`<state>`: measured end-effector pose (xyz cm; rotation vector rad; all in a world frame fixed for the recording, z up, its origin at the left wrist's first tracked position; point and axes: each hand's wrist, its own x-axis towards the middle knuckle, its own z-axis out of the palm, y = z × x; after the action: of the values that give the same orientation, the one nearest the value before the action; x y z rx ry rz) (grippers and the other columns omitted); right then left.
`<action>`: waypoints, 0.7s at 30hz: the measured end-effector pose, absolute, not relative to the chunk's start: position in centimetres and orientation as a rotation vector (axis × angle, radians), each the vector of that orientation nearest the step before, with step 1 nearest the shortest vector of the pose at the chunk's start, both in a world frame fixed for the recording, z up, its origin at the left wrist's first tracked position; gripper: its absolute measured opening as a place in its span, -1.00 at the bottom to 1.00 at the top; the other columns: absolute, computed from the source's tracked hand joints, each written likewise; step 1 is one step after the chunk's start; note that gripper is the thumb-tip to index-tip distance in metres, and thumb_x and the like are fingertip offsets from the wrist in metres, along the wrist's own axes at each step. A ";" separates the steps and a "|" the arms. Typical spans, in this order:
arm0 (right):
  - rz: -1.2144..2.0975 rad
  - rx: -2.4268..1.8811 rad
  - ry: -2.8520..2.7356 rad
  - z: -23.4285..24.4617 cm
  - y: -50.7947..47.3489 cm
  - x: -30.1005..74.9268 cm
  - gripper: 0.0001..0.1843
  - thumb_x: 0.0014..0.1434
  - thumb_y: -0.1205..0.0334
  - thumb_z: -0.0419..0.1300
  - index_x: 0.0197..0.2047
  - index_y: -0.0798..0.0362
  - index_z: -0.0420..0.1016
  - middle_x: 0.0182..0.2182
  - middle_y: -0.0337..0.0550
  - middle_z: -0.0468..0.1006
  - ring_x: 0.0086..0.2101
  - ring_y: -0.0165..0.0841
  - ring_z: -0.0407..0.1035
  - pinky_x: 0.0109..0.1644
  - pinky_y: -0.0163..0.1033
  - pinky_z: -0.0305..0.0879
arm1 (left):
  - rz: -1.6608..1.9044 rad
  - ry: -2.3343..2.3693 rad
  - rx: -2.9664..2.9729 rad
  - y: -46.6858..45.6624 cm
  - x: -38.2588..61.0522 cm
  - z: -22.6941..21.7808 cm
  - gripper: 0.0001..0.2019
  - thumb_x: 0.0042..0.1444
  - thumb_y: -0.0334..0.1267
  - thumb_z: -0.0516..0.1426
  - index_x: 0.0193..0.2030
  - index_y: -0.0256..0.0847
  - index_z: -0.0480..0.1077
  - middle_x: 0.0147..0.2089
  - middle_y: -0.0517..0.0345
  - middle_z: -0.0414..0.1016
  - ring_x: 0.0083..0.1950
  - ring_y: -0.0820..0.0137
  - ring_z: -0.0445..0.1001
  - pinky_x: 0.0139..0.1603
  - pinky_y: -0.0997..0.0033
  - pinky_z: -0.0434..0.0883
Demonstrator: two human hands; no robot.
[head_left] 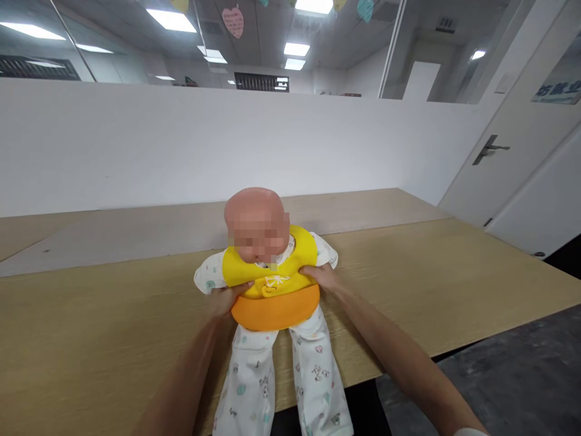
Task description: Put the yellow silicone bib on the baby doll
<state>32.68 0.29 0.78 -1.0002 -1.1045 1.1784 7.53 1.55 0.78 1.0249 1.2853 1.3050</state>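
Doll (256, 209) at the near edge of the counter (136, 327), roughly mid-frame, facing the person. Head at the far end, legs toward the person, parted, running out past the counter's near edge. Can't tell whether its back or seat takes any weight on the surface.

Both hands closed on the doll's torso, one per side, just under the arms. Left hand (227, 298): thumb on the bib's edge, other fingers mostly hidden. Right hand (323, 278): thumb on the bib's opposite side, just above the pocket; rest of the grip wraps around the side, fingertips out of sight.

Bib (275, 281) is on the doll, around the neck and over the chest: yellow, smiley print at centre, orange pocket (276, 310) along the bottom. Bib sits fairly level. Underneath, a white printed outfit (313, 357); sleeves stick out to both sides, each close to a hand.

Surroundings: paler strip (149, 239) behind the counter, then white wall (181, 145) with glass above. Pink heart note (233, 22) up on the glass. White door (521, 109) with a metal handle (491, 149) on the right; dark grey floor (481, 345) lower right.
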 end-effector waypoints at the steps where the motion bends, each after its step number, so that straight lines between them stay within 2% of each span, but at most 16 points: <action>1: 1.192 -1.019 -1.106 0.8 0.3 32.6 -0.39 -0.20 0.23 0.30 0.01 0.02 0.45 -0.09 -0.10 0.59 -0.03 -0.17 0.45 0.14 -0.02 0.35 | 1.304 1.245 1.002 1.4 7.6 1.0 -0.48 -0.33 -0.33 0.40 -0.12 -0.17 0.45 -0.02 -0.03 0.60 0.09 -0.01 0.51 0.03 0.09 0.53; 7: 1.206 -0.982 -1.106 0.8 0.3 32.5 -0.32 -0.20 0.28 0.29 0.09 -0.02 0.42 -0.04 -0.14 0.57 0.01 -0.18 0.44 0.14 -0.06 0.37 | 1.308 1.145 1.010 0.9 7.9 1.5 -0.44 -0.33 -0.30 0.41 -0.07 -0.13 0.47 0.05 0.00 0.57 0.10 0.01 0.51 0.02 0.16 0.54; 14: 1.204 -0.986 -1.128 0.4 0.4 32.7 -0.33 -0.14 0.28 0.29 0.13 -0.05 0.40 -0.03 -0.17 0.57 0.00 -0.21 0.45 0.12 -0.09 0.39 | 1.228 1.146 0.953 0.9 8.2 1.6 -0.46 -0.29 -0.35 0.40 -0.06 -0.13 0.49 -0.03 0.02 0.61 0.01 0.05 0.57 0.01 0.15 0.55; 21: 1.199 -0.987 -1.077 0.4 0.5 32.7 -0.37 -0.20 0.28 0.32 0.04 0.00 0.46 0.04 -0.13 0.53 0.04 -0.19 0.42 0.22 -0.02 0.30 | 1.350 1.225 1.031 1.3 7.7 0.6 -0.44 -0.27 -0.32 0.42 -0.04 -0.04 0.45 0.10 0.11 0.54 0.15 0.06 0.48 0.15 0.10 0.47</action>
<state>32.69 0.49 0.35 -0.9867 -1.0774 1.1990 7.69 1.32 0.61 1.0312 1.2252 1.3499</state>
